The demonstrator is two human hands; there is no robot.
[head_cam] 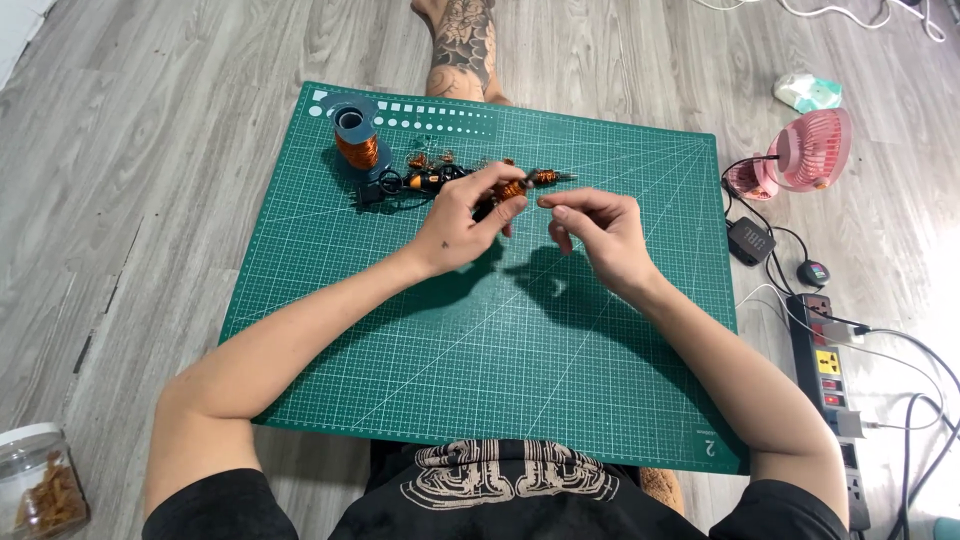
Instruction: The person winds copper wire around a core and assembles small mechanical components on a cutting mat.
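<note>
A small coil of copper wire (511,189) is pinched between the thumb and fingers of the left hand (466,220), held just above the green cutting mat (480,340) near its far edge. The right hand (598,225) is brought in close beside it, fingertips pressed together as though a fine wire end is being gripped, though the strand itself is too thin to be made out. Winding or finishing of the coil looks to be the step in hand. For the next move, steady tension and a firm hold on the coil would be called for, so that the turns are not let loose. Just behind the hands, a spool of copper wire (357,142), a dark-handled tool (420,184) and a few finished coils (547,177) are laid on the mat. A pink desk fan (810,150) and a power strip (828,365) are seen on the floor at the right, a glass jar (40,485) at the left.
</note>
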